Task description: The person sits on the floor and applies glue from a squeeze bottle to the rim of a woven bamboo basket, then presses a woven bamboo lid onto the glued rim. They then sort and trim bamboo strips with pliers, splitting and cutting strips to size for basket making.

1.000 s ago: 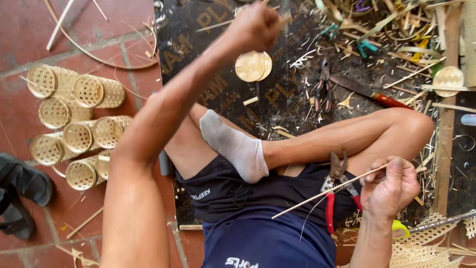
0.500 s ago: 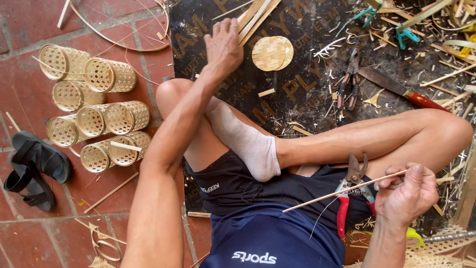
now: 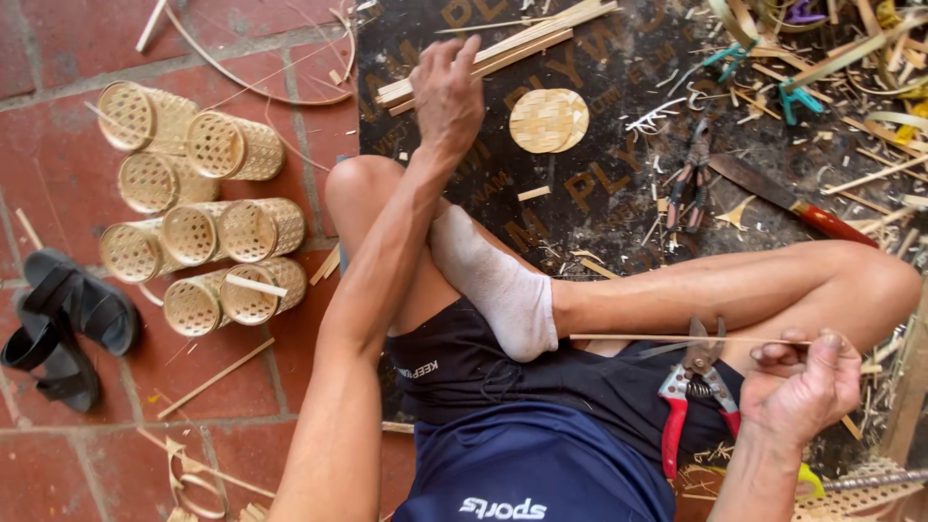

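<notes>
Left hand (image 3: pixel 447 97) reaches to twelve o'clock, fingers loosely curled over the strips (image 3: pixel 493 53); best pinch just one. Right hand (image 3: pixel 800 387) pinches a sliver (image 3: pixel 677 338) beside the pliers (image 3: pixel 691 401).

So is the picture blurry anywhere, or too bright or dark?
In the head view, light is soft and even, with no glare; the woven baskets and red-handled pliers look sharp; the left hand over the bamboo strips is only slightly soft; the dark board stays readable, and the corners bend a little.
</notes>
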Tool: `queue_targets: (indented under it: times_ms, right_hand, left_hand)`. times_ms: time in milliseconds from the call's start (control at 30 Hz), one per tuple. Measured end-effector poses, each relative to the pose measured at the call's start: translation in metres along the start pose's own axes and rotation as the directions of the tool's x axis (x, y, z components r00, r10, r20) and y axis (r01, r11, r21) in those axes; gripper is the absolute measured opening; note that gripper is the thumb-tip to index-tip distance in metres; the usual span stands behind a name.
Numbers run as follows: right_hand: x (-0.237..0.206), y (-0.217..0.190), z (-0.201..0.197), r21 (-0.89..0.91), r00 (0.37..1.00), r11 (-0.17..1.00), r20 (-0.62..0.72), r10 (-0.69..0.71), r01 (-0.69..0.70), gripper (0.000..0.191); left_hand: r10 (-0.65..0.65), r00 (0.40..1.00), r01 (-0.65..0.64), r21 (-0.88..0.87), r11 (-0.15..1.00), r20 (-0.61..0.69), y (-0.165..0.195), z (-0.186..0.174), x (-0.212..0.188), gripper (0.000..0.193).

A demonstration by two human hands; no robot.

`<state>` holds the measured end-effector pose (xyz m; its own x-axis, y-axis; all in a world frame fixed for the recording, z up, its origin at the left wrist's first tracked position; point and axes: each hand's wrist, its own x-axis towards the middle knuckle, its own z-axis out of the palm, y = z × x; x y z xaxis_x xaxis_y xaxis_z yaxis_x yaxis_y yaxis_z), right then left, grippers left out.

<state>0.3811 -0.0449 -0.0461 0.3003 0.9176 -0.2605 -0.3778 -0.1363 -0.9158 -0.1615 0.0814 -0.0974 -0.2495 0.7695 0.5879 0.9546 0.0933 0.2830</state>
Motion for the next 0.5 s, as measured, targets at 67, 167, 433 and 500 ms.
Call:
queue_targets:
  times_ms: [67,167,433,500]
  right_hand:
    - [0.001,-0.003,0.0,0.004,1.0,1.0,0.008,0.009,-0.009,0.01]
    - [-0.001,-0.004,0.004,0.018,1.0,1.0,0.009,0.011,-0.011,0.004]
    - [-0.01,-0.015,0.019,0.07,0.998,0.996,-0.015,0.054,-0.053,0.014]
    - [-0.014,-0.017,0.022,0.064,0.998,0.996,-0.015,0.068,-0.067,0.015]
  left_hand:
    - [-0.099,0.986,0.125,-0.198,0.972,0.137,0.004,-0.015,-0.012,0.035]
    - [-0.101,0.985,0.141,-0.315,0.939,0.141,0.021,-0.041,-0.028,0.005]
    - [-0.277,0.75,0.581,-0.397,0.711,0.601,0.059,-0.1,-0.052,0.021]
    - [-0.26,0.644,0.677,-0.377,0.632,0.72,0.058,-0.1,-0.049,0.022]
